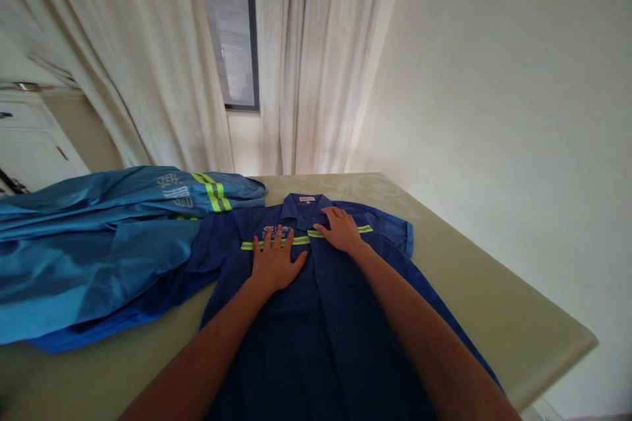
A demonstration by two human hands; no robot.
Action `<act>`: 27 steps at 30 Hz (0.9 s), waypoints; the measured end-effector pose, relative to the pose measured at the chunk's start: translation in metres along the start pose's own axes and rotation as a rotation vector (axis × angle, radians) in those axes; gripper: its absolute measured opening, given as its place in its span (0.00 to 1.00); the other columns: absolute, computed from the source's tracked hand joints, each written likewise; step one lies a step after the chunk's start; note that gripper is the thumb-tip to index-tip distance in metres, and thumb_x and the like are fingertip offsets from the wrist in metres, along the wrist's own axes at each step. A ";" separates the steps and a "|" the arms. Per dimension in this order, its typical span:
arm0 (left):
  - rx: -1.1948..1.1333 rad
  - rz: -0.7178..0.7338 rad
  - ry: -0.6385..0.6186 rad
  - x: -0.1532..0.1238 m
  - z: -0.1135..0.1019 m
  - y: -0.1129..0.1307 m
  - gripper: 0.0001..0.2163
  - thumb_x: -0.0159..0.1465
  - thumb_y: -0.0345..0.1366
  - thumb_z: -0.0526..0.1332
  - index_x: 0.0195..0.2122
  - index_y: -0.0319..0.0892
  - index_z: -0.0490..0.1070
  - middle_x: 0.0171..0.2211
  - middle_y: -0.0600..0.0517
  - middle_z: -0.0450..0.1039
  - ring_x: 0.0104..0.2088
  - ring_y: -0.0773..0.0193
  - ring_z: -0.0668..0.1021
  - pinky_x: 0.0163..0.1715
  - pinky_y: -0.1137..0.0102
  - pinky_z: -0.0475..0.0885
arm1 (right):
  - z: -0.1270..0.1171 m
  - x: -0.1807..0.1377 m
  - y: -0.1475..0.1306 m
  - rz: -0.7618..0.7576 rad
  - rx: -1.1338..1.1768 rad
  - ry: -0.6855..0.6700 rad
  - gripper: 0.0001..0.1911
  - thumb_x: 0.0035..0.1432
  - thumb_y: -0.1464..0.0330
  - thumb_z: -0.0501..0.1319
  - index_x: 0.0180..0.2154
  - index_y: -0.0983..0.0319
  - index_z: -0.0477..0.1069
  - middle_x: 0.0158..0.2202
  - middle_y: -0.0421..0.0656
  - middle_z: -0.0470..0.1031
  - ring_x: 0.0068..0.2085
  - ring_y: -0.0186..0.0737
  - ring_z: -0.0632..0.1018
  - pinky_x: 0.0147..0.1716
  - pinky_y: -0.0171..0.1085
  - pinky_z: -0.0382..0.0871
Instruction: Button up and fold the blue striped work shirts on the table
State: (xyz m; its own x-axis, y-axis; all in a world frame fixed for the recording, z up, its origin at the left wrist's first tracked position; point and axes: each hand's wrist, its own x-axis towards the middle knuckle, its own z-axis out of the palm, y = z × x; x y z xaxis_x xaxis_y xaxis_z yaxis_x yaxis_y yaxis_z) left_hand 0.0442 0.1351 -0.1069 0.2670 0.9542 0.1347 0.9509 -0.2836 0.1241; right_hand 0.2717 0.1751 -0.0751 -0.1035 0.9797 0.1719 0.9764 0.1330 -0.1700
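Observation:
A dark blue work shirt [296, 342] lies front up before me, its collar [307, 204] pointing away and a yellow-green reflective stripe [250, 246] across the chest. My left hand [276, 262] rests flat with fingers spread on the chest panel, partly over the stripe and just below some white lettering. On the other side of the button placket, my right hand [340, 229] lies on the upper chest near the collar. Its fingers are stretched out, with the thumb apart. Neither hand grips the cloth. My forearms hide parts of the lower shirt.
Lighter blue garments [123, 243] with reflective bands are heaped on the left, touching the shirt's sleeve. All lie on a pale green table [494, 296] whose right edge slants toward a white wall [518, 112]. Curtains [320, 66] and a white cabinet [34, 131] stand behind.

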 end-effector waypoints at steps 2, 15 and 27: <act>-0.002 0.008 0.002 0.001 -0.003 0.000 0.38 0.68 0.64 0.45 0.73 0.48 0.57 0.74 0.41 0.51 0.72 0.34 0.55 0.67 0.35 0.47 | 0.011 0.007 0.001 -0.003 -0.012 -0.056 0.41 0.70 0.42 0.47 0.72 0.59 0.55 0.74 0.49 0.55 0.73 0.51 0.57 0.69 0.50 0.49; -0.245 -0.027 0.176 0.155 -0.010 -0.027 0.18 0.72 0.38 0.54 0.59 0.39 0.70 0.58 0.40 0.73 0.60 0.50 0.73 0.60 0.59 0.67 | 0.022 0.003 0.005 0.001 -0.001 -0.089 0.34 0.74 0.52 0.43 0.74 0.57 0.50 0.76 0.41 0.49 0.75 0.44 0.52 0.72 0.48 0.43; -0.412 -0.077 0.070 0.206 0.005 -0.036 0.19 0.67 0.35 0.62 0.59 0.42 0.73 0.56 0.44 0.78 0.55 0.56 0.79 0.54 0.66 0.72 | 0.021 0.001 0.003 -0.016 0.028 -0.041 0.29 0.75 0.53 0.44 0.72 0.50 0.55 0.75 0.42 0.53 0.74 0.44 0.55 0.71 0.50 0.46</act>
State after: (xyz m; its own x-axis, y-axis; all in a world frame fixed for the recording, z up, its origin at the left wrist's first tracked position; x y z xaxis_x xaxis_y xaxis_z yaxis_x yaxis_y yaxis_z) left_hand 0.0653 0.3423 -0.0889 0.1732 0.9693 0.1743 0.8214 -0.2398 0.5174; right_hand 0.2707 0.1796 -0.0957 -0.1269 0.9826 0.1353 0.9691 0.1519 -0.1946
